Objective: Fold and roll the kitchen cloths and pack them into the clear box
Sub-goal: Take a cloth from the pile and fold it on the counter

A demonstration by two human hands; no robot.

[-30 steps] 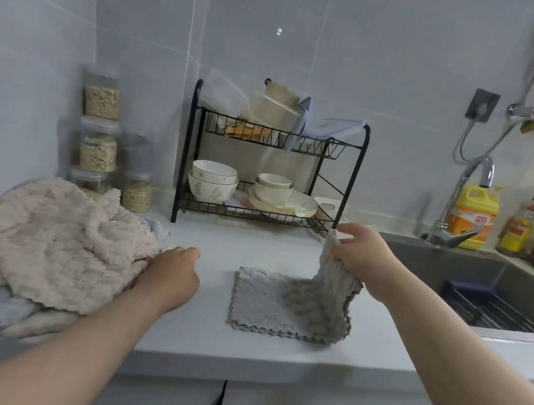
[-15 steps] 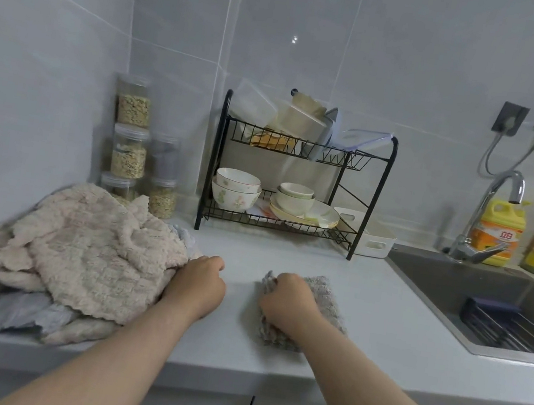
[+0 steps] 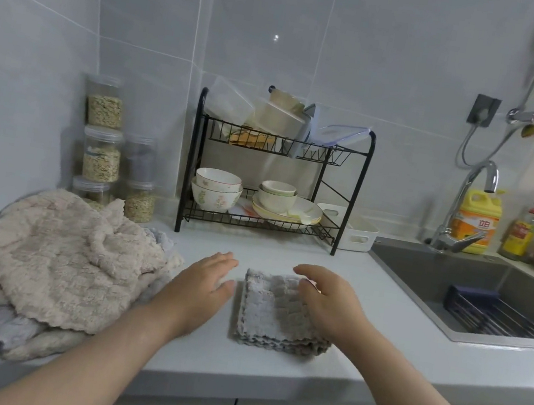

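A grey kitchen cloth lies folded into a narrow stack on the white counter. My right hand rests flat on its right half, fingers spread. Just left of the cloth, my left hand lies open on the counter, fingers pointing away from me and not touching the cloth. A heap of beige and grey cloths fills the counter's left end. Clear plastic boxes sit on the top shelf of the black dish rack.
Stacked jars stand in the back left corner. The rack holds bowls and plates. A white basket is beside it. To the right are a sink, a tap, a yellow detergent bottle and sauce bottles.
My right hand brought the cloth's lifted right side over to the left, folding it in half, then opened flat on top. My left hand uncurled from a fist beside the heap.
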